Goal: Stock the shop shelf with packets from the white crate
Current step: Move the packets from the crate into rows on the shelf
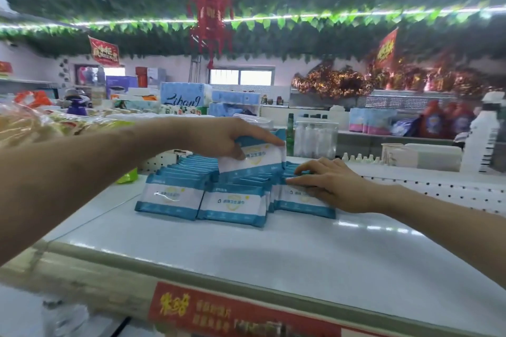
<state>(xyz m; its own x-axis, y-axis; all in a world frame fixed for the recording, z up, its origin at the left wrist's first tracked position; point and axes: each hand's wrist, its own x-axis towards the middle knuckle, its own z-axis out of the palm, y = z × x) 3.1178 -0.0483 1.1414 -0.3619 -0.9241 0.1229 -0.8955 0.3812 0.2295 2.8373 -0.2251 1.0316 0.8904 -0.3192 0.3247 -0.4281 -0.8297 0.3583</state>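
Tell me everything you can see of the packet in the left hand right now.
The held packet is a soft, glossy plastic pouch, white across the middle with blue bands and blue print. It is lifted and tilted above the middle row of matching packets standing on the white shelf. The left hand pinches its top edge from above; the right hand rests on the right row, not touching it.

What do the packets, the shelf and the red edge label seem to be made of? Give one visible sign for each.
Packets: probably soft plastic film; it's glossy and bends in the left hand.
Shelf: likely white painted metal; smooth sheen, perforated back panel.
Red label: printed paper or plastic strip; too blurred to tell.
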